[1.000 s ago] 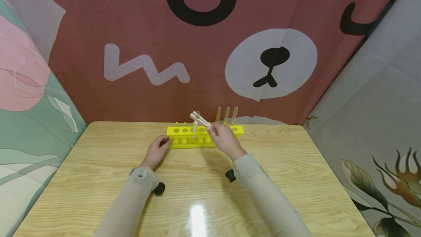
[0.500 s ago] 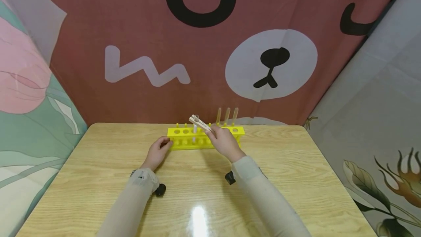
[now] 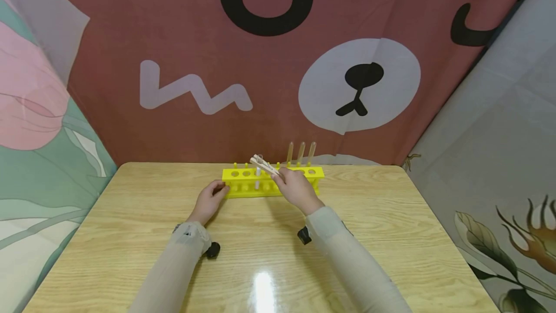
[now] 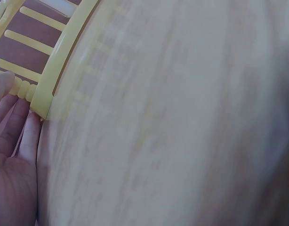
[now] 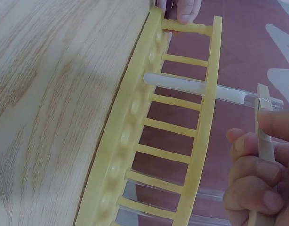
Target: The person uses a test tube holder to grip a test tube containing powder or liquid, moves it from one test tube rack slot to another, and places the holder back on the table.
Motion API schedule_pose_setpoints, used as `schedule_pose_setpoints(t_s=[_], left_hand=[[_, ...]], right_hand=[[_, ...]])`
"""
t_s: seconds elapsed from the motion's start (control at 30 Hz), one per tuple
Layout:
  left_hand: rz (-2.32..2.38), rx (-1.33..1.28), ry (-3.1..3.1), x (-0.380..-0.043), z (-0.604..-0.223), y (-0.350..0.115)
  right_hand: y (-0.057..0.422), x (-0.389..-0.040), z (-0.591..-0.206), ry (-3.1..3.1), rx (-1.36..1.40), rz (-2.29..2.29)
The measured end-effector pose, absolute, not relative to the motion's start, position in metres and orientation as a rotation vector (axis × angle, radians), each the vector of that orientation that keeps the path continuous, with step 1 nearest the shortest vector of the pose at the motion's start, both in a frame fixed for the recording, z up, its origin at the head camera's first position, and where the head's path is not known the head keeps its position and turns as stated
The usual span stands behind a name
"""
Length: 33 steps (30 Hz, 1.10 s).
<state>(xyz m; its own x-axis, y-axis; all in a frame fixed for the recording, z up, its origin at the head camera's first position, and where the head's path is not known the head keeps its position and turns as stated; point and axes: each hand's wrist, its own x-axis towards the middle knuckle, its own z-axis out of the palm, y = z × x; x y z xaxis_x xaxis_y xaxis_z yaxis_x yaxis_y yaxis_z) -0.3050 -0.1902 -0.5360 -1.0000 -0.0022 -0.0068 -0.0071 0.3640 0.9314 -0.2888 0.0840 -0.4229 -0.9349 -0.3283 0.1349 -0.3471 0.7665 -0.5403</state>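
Observation:
A yellow test tube rack [image 3: 241, 177] stands at the far side of the table. My left hand [image 3: 209, 203] grips its left end post, thumb on the near side and fingers behind, as the left wrist view shows. Held in my right hand [image 3: 299, 191] is a wooden test tube clamp [image 3: 265, 164], its jaws around the upper end of a glass test tube [image 5: 177, 84]. White contents fill most of that tube. It stands upright through the rack's third hole from the left, its rounded bottom right at the lower rail in the right wrist view.
Several clear test tubes [image 3: 301, 152] sit upside down on the rack's back pegs at the right. Bare pegs [image 3: 235, 165] line the back left. A printed cloth [image 3: 187, 134] hangs right behind the table [image 3: 243, 235].
The clamp in my right hand has come down slightly, and the white-filled tube has sunk lower through the rack. My left hand keeps its hold on the rack's end.

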Motion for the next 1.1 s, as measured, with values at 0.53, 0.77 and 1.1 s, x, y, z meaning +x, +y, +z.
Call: schedule_pose_setpoints(t_s=[0.53, 0.77, 1.1], left_hand=[[1.766, 0.007, 2.587, -0.3035, -0.5348, -0.1902], [1.749, 0.007, 2.606, -0.3037, -0.5343, -0.1897], [1.749, 0.006, 2.611, -0.3033, -0.5343, -0.1901]], right_hand=[[0.0815, -0.2898, -0.4248, -2.925, 0.557, 0.928], [0.0791, -0.2909, -0.4262, -2.935, 0.54, 0.945], [0.0754, -0.2906, -0.4264, -2.954, 0.543, 0.905]])
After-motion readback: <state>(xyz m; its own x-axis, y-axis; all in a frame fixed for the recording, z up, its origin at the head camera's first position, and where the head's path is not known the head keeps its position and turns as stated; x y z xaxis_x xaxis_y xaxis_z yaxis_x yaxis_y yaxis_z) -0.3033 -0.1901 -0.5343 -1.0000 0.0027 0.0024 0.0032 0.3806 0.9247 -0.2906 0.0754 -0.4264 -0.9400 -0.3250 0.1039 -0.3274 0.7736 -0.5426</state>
